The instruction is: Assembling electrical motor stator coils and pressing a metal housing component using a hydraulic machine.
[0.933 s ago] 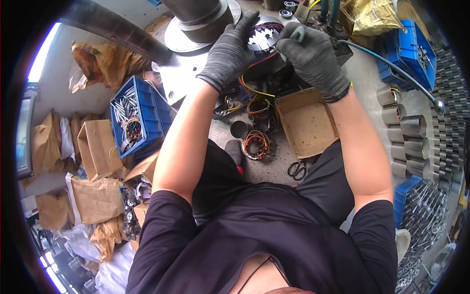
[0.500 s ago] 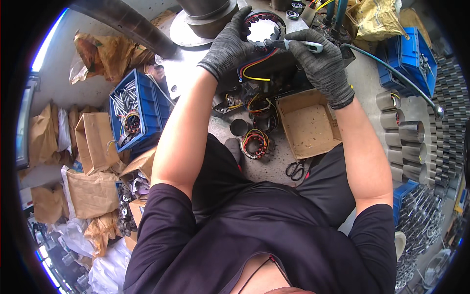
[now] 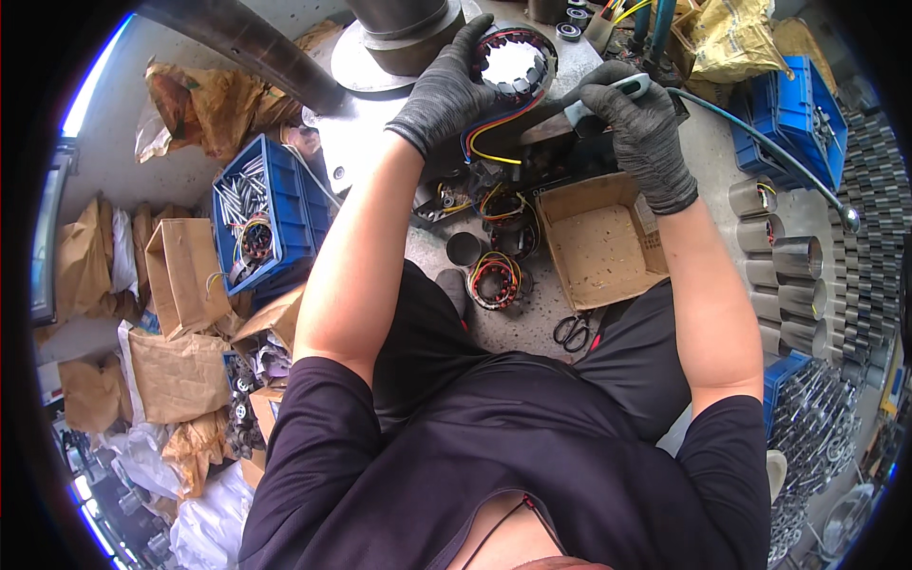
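Observation:
My gloved left hand (image 3: 445, 98) is closed around the left side of a motor stator (image 3: 545, 63), a ring with dark windings and pale teeth inside. The stator is tilted so that its open bore shows. Red, blue and yellow lead wires (image 3: 492, 156) hang from its lower edge. To the right of it, my gloved right hand (image 3: 644, 133) grips a pale-handled tool that looks like a utility knife (image 3: 577, 112). A small gap separates this tool from the stator, and its far tip is hard to make out.
A metal press column (image 3: 397, 38) stands behind my left hand. Below my hands are a cardboard box (image 3: 598, 275), more wound stators (image 3: 496, 281) and black scissors (image 3: 573, 331). A blue crate (image 3: 294, 214) holds metal shafts at left. Metal cylinders (image 3: 796, 256) stand at right.
My right hand has drawn the knife away from the stator's lower edge, to the right and slightly down, and turned it. My left hand and the stator have hardly moved.

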Demonstrator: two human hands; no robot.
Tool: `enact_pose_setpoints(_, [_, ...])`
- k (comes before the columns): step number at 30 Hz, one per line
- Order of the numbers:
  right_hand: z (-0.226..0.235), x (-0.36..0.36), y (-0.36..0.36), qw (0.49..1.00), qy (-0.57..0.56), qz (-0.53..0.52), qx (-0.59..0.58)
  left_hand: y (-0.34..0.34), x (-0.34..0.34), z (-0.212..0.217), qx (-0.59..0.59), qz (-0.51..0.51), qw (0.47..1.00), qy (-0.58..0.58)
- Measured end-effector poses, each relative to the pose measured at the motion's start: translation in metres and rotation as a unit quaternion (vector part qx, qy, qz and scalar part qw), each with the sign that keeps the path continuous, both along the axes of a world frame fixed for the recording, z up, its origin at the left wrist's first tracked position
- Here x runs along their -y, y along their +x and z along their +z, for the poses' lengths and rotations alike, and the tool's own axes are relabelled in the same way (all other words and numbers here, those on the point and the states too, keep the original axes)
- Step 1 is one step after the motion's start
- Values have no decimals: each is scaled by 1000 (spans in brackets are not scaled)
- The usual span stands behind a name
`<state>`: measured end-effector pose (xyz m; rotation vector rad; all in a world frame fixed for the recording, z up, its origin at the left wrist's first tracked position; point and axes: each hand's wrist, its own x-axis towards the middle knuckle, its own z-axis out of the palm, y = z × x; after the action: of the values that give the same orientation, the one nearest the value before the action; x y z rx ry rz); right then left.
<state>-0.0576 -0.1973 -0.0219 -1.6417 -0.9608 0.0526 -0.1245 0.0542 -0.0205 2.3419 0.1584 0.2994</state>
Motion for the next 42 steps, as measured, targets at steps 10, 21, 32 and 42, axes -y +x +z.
enact_pose_setpoints(10, [-1,-9,-9,1000,14,-16,-2,6,-8,-12,35,-14,999,-32])
enact_pose_setpoints(21, [1,1,-9,997,38,13,-66,4,-4,-8,14,-13,999,-36])
enact_pose_setpoints(32, [10,17,-15,969,78,54,-230,5,-3,-20,88,-9,988,-127])
enact_pose_setpoints(42, [14,17,-32,970,104,-20,-217,-12,-3,3,88,34,991,-94])
